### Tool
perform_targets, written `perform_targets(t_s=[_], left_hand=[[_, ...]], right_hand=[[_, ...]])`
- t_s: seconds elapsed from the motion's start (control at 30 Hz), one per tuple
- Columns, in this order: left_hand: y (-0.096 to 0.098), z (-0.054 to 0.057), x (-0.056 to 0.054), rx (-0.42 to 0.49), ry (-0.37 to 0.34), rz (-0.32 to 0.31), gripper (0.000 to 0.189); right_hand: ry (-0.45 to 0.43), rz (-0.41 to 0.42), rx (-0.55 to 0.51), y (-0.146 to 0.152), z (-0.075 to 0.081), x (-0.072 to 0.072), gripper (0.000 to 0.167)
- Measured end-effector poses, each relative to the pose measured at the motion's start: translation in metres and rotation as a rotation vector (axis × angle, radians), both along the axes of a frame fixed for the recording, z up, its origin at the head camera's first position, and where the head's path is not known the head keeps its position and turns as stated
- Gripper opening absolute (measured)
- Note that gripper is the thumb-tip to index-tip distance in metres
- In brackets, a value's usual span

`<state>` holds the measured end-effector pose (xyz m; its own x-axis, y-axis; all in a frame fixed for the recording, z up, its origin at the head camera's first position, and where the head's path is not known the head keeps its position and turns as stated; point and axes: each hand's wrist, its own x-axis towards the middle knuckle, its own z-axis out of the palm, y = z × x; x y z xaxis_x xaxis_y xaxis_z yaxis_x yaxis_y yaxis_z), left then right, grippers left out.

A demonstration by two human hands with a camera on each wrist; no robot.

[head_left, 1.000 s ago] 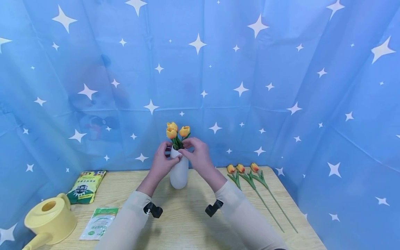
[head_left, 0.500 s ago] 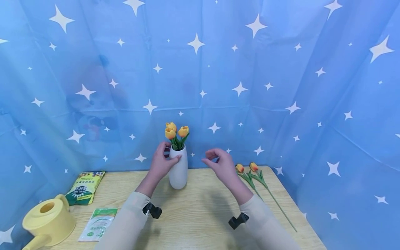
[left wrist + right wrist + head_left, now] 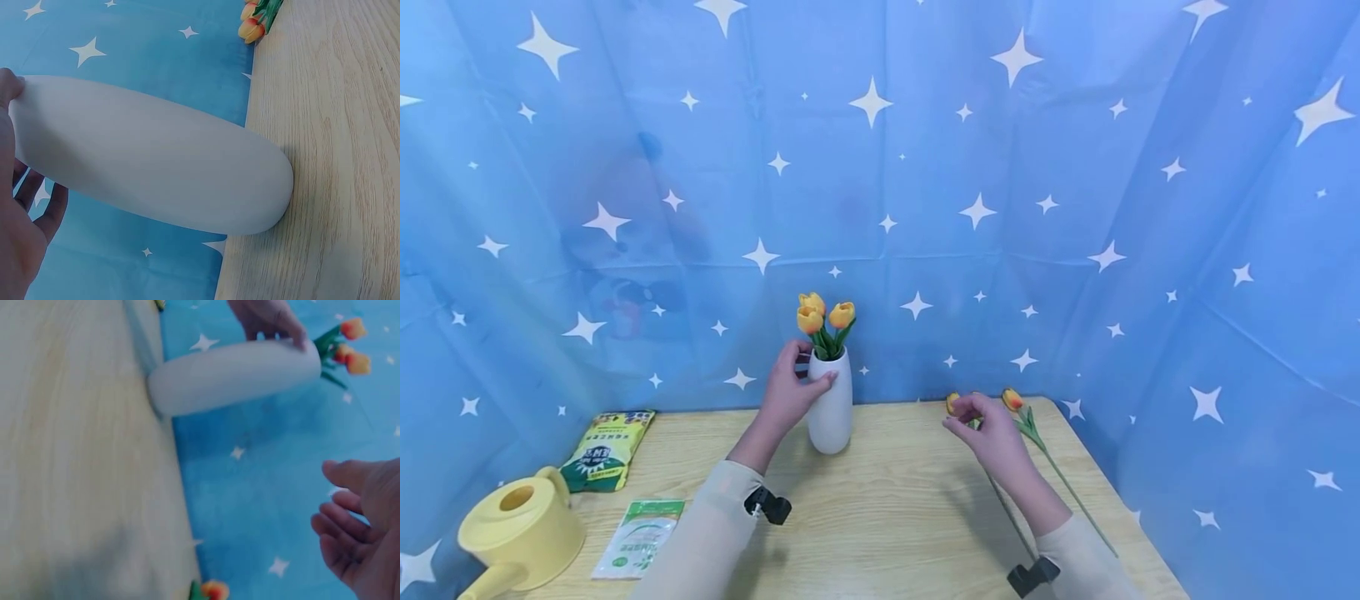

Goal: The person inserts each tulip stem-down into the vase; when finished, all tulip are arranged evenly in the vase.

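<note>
The vase (image 3: 831,408) stands upright on the table (image 3: 887,508), its long axis vertical and its mouth up. My left hand (image 3: 792,392) is clamped on it near the rim, thumb on the side facing me. My right hand (image 3: 996,437) is well to the right of the vase, thumb and fingers apart, with nothing between them. It is the nearer hand to the loose flowers, which lie to the right of the vase. The near flower (image 3: 952,402) has its bloom just beyond my fingertips; my hand hides part of it. The outer flower (image 3: 1012,399) is farther from the vase, its stem slanting towards me and away from the vase. Three smaller-showing blooms (image 3: 842,315) rise from the vase's mouth.
</note>
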<state>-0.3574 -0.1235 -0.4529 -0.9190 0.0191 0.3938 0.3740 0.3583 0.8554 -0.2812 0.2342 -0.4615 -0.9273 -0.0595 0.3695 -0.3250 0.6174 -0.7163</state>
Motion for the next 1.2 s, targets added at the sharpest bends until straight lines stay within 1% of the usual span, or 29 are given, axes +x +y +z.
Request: perform_targets(t_s=[0.13, 0.4, 0.5, 0.63, 0.73, 0.87, 1.0, 1.2], left_hand=[[-0.001, 0.002, 0.000, -0.004, -0.004, -0.001, 0.053], [-0.001, 0.003, 0.000, -0.004, 0.008, -0.006, 0.052], [-0.002, 0.004, 0.000, -0.007, 0.003, -0.004, 0.053], [-0.002, 0.005, 0.000, -0.006, 0.004, -0.004, 0.053], [-0.003, 0.005, 0.000, 0.001, 0.010, -0.006, 0.053], [-0.002, 0.003, -0.001, -0.008, 0.011, -0.012, 0.053], [0.000, 0.000, 0.000, -0.012, 0.001, -0.013, 0.053], [0.000, -0.002, 0.001, 0.006, 0.011, -0.013, 0.053]], right_hand=[[-0.007, -0.041, 0.028, 0.014, -0.013, 0.005, 0.023], [-0.089, -0.110, 0.014, 0.037, -0.039, 0.009, 0.031], [-0.128, -0.133, 0.030, 0.043, -0.050, 0.006, 0.037], [-0.167, -0.144, 0.017, 0.049, -0.066, 0.000, 0.043], [-0.176, -0.140, -0.002, 0.051, -0.078, -0.004, 0.046], [-0.184, -0.148, 0.028, 0.053, -0.093, -0.006, 0.047], [-0.218, -0.143, 0.064, 0.054, -0.101, -0.007, 0.047], [-0.239, -0.137, 0.053, 0.057, -0.104, -0.015, 0.041]])
